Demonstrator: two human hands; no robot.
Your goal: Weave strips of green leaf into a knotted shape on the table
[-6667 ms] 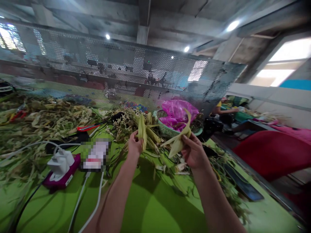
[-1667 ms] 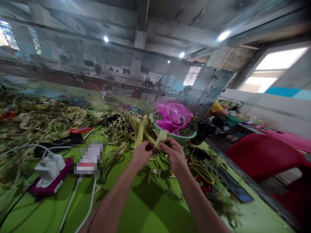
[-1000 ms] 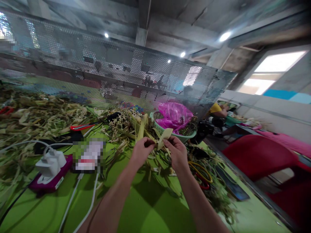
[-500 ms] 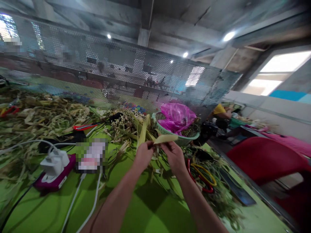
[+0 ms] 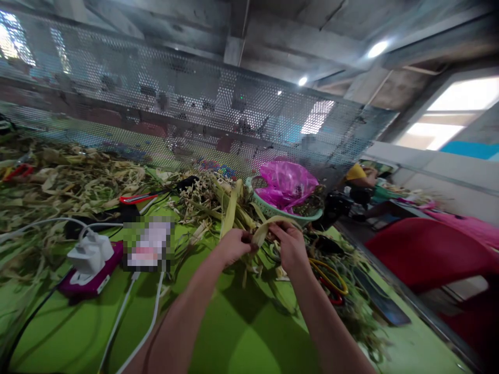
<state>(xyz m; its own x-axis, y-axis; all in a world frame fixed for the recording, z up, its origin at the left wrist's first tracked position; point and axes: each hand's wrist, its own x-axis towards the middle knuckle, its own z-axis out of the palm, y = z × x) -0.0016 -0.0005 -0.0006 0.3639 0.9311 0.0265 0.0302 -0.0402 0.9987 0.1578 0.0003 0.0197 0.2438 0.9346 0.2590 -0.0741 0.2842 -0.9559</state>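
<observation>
A pale yellow-green, ribbon-like strip of dried plant husk [image 5: 262, 234] is held between a person's two bare hands, above the tabletop. From the left hand [image 5: 234, 246] it lies just to the right. Its long axis runs sideways, rising from the left fingertips and arching over the fingers of the right hand [image 5: 290, 246], so most of its visible length is nearer the right hand. The left hand is closed in a pinch at the strip's lower end; the right hand appears to pinch it farther along, though its exact grip is partly hidden.

Just beyond the left hand, a long upright yellow-green husk leaf [image 5: 231, 210] leans from a bundle. Behind the right hand sits a round mint-green plastic basket [image 5: 268, 209] containing a crumpled magenta plastic bag [image 5: 286, 182].

The bright green, smooth tabletop [image 5: 249, 348] carries a wide heap of tangled dry husks [image 5: 70, 176] at far left, and a purple power strip [image 5: 93, 283] with white plugs. A grey perforated metal screen [image 5: 187, 93] stands behind; a red chair [image 5: 421, 244] is at right, under a concrete ceiling.
</observation>
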